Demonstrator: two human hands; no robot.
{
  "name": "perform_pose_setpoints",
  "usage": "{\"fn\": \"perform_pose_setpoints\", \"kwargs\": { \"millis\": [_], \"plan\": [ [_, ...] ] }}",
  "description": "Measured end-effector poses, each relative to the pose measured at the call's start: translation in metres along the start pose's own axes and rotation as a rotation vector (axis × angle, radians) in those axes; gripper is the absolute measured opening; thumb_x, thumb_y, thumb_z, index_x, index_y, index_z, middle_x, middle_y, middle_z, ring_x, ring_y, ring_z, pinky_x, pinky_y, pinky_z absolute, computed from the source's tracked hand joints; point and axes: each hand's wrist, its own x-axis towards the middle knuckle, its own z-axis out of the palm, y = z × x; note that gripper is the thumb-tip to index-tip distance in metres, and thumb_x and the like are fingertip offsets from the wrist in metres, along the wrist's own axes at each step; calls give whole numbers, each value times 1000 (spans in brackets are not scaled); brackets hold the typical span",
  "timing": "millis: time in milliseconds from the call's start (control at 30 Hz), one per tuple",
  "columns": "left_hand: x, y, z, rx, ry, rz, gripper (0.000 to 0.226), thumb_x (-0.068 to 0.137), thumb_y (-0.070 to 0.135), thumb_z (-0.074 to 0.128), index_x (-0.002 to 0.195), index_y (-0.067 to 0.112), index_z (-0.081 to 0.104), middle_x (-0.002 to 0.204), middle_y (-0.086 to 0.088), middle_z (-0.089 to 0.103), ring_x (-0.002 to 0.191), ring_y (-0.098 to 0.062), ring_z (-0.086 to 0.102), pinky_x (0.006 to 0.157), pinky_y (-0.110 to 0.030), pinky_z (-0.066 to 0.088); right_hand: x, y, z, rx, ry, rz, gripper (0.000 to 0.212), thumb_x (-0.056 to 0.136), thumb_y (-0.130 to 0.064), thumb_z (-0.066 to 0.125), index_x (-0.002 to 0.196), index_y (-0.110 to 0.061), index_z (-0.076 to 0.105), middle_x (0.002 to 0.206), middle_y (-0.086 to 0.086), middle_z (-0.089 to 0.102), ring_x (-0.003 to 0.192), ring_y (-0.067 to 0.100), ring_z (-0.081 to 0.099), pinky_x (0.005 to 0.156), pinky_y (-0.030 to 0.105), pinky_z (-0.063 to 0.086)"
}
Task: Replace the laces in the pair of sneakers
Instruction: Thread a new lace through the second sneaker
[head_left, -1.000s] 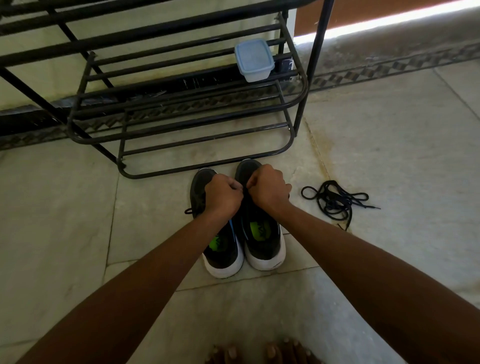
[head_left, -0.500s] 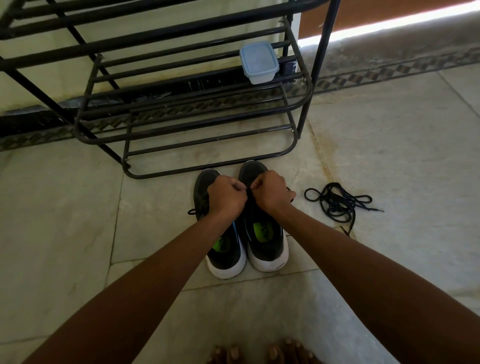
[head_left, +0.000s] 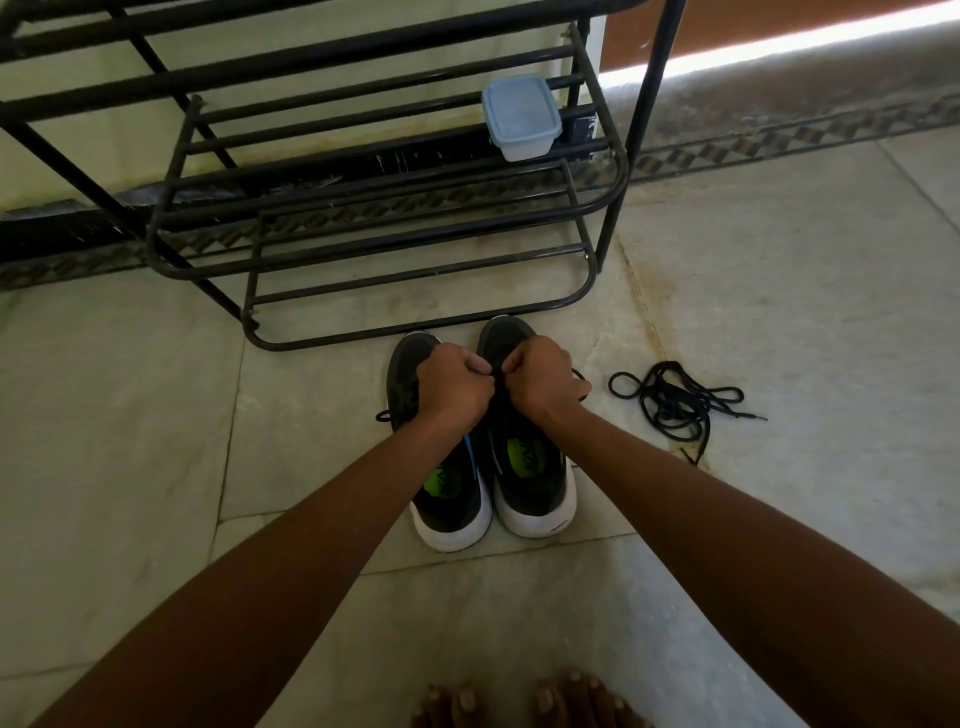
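Two black sneakers with white soles and green insoles stand side by side on the floor, toes toward the rack: the left sneaker (head_left: 447, 499) and the right sneaker (head_left: 535, 467). My left hand (head_left: 454, 387) and my right hand (head_left: 540, 379) are curled fists that meet over the right sneaker's laced front, each pinching a black lace between them. A lace end (head_left: 387, 414) sticks out at the left sneaker's side. A loose tangle of black laces (head_left: 675, 402) lies on the floor to the right.
A black metal shoe rack (head_left: 363, 218) stands just beyond the sneakers' toes, with a blue-lidded plastic box (head_left: 521, 117) on a shelf. Pale stone floor tiles (head_left: 779, 291) spread all around. My bare toes (head_left: 519, 701) show at the bottom edge.
The view has drifted slightly. Both hands stay together over the right sneaker, gripping the lace; their fingers have shifted only a little.
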Motion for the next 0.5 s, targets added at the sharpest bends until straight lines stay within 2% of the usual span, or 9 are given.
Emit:
{"fn": "perform_pose_setpoints", "kwargs": {
  "millis": [67, 300, 400, 500],
  "plan": [
    [1, 0, 0, 7, 3, -6, 11, 87, 1, 74, 91, 12, 76, 97, -5, 74, 93, -17, 69, 89, -28, 57, 1, -1, 2, 8, 12, 1, 14, 93, -11, 63, 87, -18, 73, 106, 3, 67, 112, 23, 57, 79, 37, 29],
    [2, -2, 3, -9, -7, 7, 16, 86, 0, 74, 96, 13, 71, 83, 0, 68, 82, -12, 65, 73, -17, 49, 2, 4, -7, -10, -64, -34, 15, 97, -10, 62, 98, -16, 76, 112, 3, 68, 117, 23, 52, 79, 35, 28],
    [5, -5, 4, -40, -4, -5, 16, 85, 0, 75, 95, 12, 72, 85, -1, 70, 83, -14, 68, 66, -14, 47, 3, 6, -5, -29, -75, -69, 15, 96, -9, 62, 94, -14, 75, 109, 4, 68, 113, 23, 55, 84, 35, 36],
    [6, -6, 5, -50, -12, -14, 16, 86, 0, 75, 97, 11, 73, 88, -3, 72, 85, -15, 69, 74, -20, 54, 3, 8, 0, 3, -47, -91, 20, 93, -7, 64, 80, -21, 69, 105, 6, 68, 108, 26, 60, 95, 42, 49]
  ]
}}
